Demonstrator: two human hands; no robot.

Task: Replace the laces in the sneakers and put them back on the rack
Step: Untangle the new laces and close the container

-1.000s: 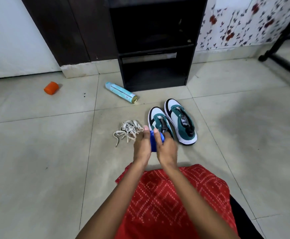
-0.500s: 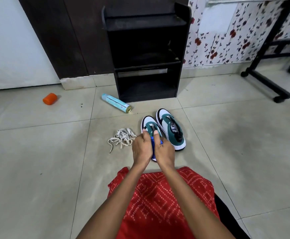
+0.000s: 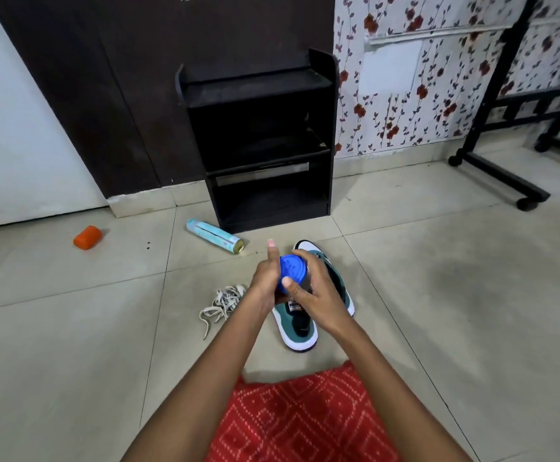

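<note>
Jar (image 3: 292, 269) comes up from beside the sneakers (image 3: 300, 328), blue lid facing me; left grip (image 3: 267, 285) holds its body, right grip (image 3: 318, 295) curls round the lid. Sneakers wait on the floor (image 3: 72, 361), loose laces (image 3: 222, 303) beside them. Relacing looks not begun.

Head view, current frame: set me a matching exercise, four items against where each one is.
Items
1. loose laces
2. orange block
3. pale blue can
4. blue-lidded container

Places
A. held between the left hand and the right hand
B. lying on its side by the lower left corner of the rack
C. heaped on the tiles left of the sneakers
D. on the tiles at far left, apart from the rest

Pairs: 1-C, 2-D, 3-B, 4-A
</note>
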